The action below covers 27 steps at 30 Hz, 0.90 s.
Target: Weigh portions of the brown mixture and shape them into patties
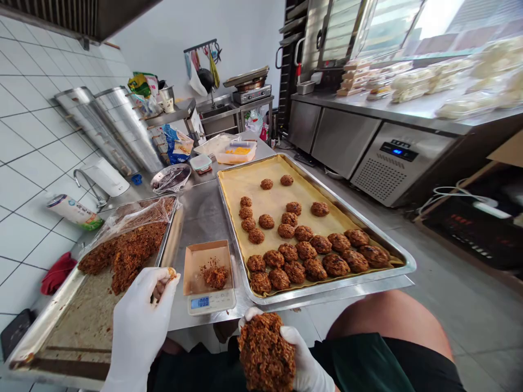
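My right hand (pixel 300 356), in a white glove, grips a large clump of brown shredded mixture (pixel 266 351) over my lap, below the table's front edge. My left hand (pixel 145 307), gloved too, is closed with thumb and fingers pinched and an orange-brown smear at the tips; whatever may be between them is too small to name. Just right of it, a digital scale (pixel 211 302) reading 100.0 carries an open cardboard tray (pixel 192 258) with a small heap of the mixture (pixel 214 275). Left of it, a metal tray (pixel 69 332) holds a big pile of mixture (pixel 137 247), partly under plastic film.
A lined baking tray (pixel 245 179) at the right bears several rows of brown balls (pixel 304 250). Behind stand a film-covered bowl (pixel 170 178) and a plastic tub (pixel 236 154). A spray can (pixel 75 211) and faucet (pixel 87 188) are by the tiled wall.
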{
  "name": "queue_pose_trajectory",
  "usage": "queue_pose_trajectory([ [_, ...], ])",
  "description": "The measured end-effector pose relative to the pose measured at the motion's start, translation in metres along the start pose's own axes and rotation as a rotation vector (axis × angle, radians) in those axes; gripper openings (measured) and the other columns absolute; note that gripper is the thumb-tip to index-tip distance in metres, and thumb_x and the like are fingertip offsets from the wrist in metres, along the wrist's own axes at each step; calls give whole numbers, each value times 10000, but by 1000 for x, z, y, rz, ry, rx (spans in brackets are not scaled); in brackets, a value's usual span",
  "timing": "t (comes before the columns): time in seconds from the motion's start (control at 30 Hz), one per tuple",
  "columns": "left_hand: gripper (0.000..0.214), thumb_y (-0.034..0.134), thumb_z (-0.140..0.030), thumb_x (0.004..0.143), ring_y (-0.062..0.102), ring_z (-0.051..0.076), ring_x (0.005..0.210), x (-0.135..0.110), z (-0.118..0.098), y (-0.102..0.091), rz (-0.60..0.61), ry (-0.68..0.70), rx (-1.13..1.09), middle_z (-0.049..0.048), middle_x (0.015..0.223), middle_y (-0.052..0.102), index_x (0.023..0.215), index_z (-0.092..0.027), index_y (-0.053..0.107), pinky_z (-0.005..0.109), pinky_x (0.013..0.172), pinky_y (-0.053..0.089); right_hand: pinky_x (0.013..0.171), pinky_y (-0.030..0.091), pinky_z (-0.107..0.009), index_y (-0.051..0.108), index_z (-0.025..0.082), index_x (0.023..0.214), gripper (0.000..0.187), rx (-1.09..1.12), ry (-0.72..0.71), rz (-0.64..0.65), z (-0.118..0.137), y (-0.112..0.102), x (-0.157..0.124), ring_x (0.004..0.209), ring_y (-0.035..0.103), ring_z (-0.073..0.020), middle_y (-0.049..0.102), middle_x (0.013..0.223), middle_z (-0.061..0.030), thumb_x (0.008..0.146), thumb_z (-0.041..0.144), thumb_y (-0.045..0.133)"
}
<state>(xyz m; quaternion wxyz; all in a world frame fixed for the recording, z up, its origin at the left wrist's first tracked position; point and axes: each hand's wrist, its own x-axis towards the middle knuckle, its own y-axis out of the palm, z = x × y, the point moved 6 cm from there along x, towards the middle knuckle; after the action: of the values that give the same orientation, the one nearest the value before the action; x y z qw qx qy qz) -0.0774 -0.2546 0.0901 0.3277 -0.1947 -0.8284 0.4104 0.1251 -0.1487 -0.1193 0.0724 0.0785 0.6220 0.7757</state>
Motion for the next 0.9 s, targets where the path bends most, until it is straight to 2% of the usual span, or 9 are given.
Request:
queue_pose_trajectory([
  [0.07, 183, 594, -384, 912, 726, 249, 925, -10, 3, 2, -37, -33, -39, 23, 974, 767, 1011, -275, 702, 369, 869, 579, 967, 486, -440, 652, 200, 1138, 484, 5, 14, 2, -1, 1, 0, 1055, 673, -296, 709, 1129, -108, 718, 439, 662],
  [0.17, 200, 555, -345, 931, 716, 261, 1024, -17, 10, 7, -23, -57, -88, 20, 1044, 763, 1047, -289, 708, 380, 912, 571, 931, 499, -426, 648, 195, 1156, 499, 9, 33, 1, -4, 5, 1, 1039, 678, -297, 701, 1142, -113, 723, 444, 658],
  [0.43, 196, 540, -331, 943, 689, 222, 1053, -12, 19, 5, 39, -12, -111, 0, 1137, 732, 1042, -292, 705, 360, 974, 525, 931, 496, -409, 657, 188, 1145, 495, 19, 50, 6, -7, 12, 2, 1048, 672, -287, 703, 1097, -100, 722, 444, 668],
  [0.6, 190, 533, -319, 961, 677, 209, 1092, -7, 15, 14, 97, 73, -127, 3, 1152, 723, 1055, -291, 696, 323, 954, 516, 907, 508, -404, 669, 205, 1132, 487, 40, 63, 11, -7, 10, 0, 1032, 686, -283, 718, 1106, -90, 707, 442, 685],
  [0.7, 172, 537, -311, 965, 666, 214, 1087, -4, 3, 19, 113, 109, -165, 21, 1139, 717, 1040, -272, 687, 332, 961, 506, 889, 514, -394, 671, 221, 1121, 482, 50, 62, 6, -7, 9, 0, 1006, 693, -270, 728, 1112, -80, 704, 461, 689],
  [0.77, 166, 527, -299, 977, 663, 208, 1064, -9, -15, 29, 247, 167, -215, 25, 1113, 714, 1006, -265, 686, 328, 951, 506, 907, 509, -406, 668, 223, 1121, 485, 50, 55, -6, -6, 7, -1, 1014, 695, -275, 731, 1117, -79, 705, 473, 688],
  [0.9, 178, 540, -217, 965, 675, 189, 970, -46, -57, 61, 708, 280, -354, 16, 1030, 717, 987, -280, 705, 292, 884, 530, 912, 506, -414, 663, 219, 1161, 519, 42, 25, -32, -3, 5, -3, 1035, 695, -280, 750, 1115, -82, 712, 481, 675],
])
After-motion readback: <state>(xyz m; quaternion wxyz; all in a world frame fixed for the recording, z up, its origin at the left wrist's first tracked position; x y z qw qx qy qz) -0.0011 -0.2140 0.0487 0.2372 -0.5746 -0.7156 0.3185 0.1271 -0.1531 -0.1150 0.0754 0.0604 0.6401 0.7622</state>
